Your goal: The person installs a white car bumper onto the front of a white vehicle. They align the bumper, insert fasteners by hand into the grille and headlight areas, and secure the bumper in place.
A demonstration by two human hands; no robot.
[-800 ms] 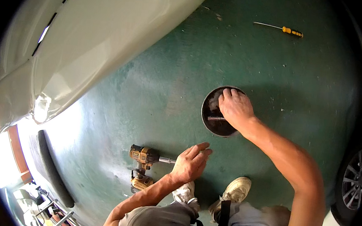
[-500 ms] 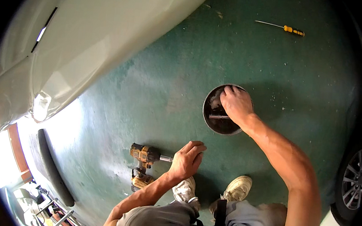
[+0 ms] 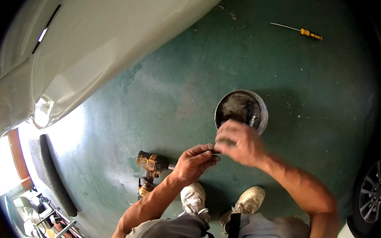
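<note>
My left hand point(image 3: 194, 164) is in front of my knees, its thumb and fingers pinched together; what they hold, if anything, is too small to tell. Close against its fingertips is my right hand point(image 3: 241, 143), smeared by motion, its fingers curled and their grip unclear. It overlaps the near rim of a round metal bowl point(image 3: 264, 120) with a dark, dirty inside. A small shiny metal piece point(image 3: 252, 120) shows within the bowl. Left of my left hand, a yellow and black cordless impact wrench point(image 3: 151, 161) lies on the floor, partly covered by my forearm.
A yellow and black screwdriver point(image 3: 311, 34) lies on the green floor point(image 3: 165, 99) at the far right. A pale car body panel point(image 3: 99, 31) slants across the upper left. At the right edge stands a car wheel point(image 3: 375, 189). My shoes point(image 3: 250, 200) are below the bowl.
My right hand has come out of the bowl, toward me and left, to meet my left hand's fingertips. The left hand has turned slightly, its fingers now pinched.
</note>
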